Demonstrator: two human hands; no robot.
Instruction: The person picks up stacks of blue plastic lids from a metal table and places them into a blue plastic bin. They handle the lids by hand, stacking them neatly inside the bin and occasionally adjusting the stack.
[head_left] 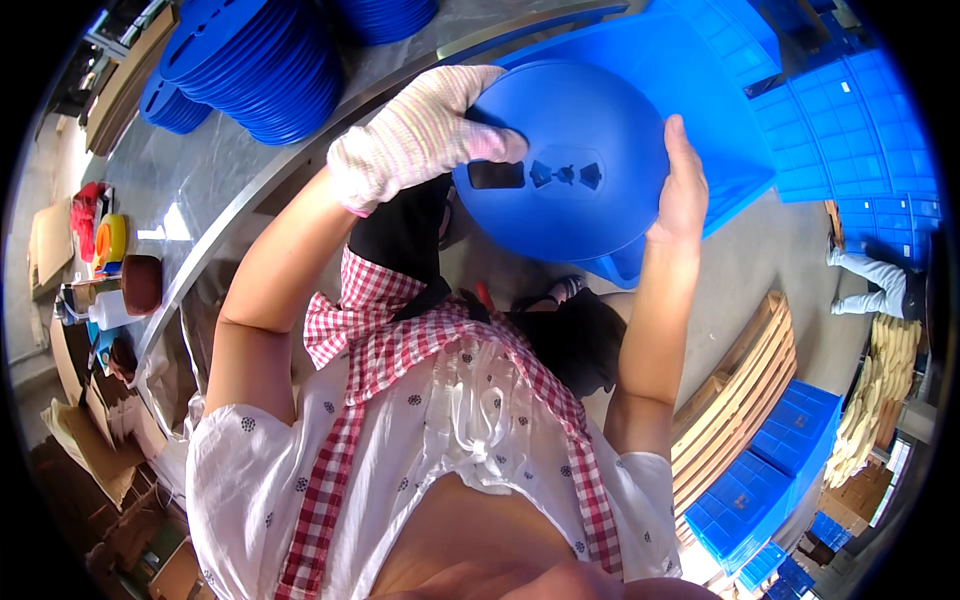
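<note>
Between my two hands is a round blue plastic disc [570, 225] with a dark rectangular opening and a row of small cutouts near its middle. My left hand [425, 130], in a pale striped knit glove, grips the disc's left edge, with the thumb lying over its face beside the opening. Bare, my right hand [682, 185] holds the right edge, its thumb pointing up along the rim and its other fingers hidden behind. Under and beyond the disc stands a large blue plastic bin [725, 120].
Tall stacks of blue discs [265, 75] stand on the metal table [215, 205] at the left. A yellow tape roll [115, 240] and a white bottle [110, 310] sit there too. To the right are a wooden pallet [735, 375], blue crates [750, 480] and another person's legs [870, 285].
</note>
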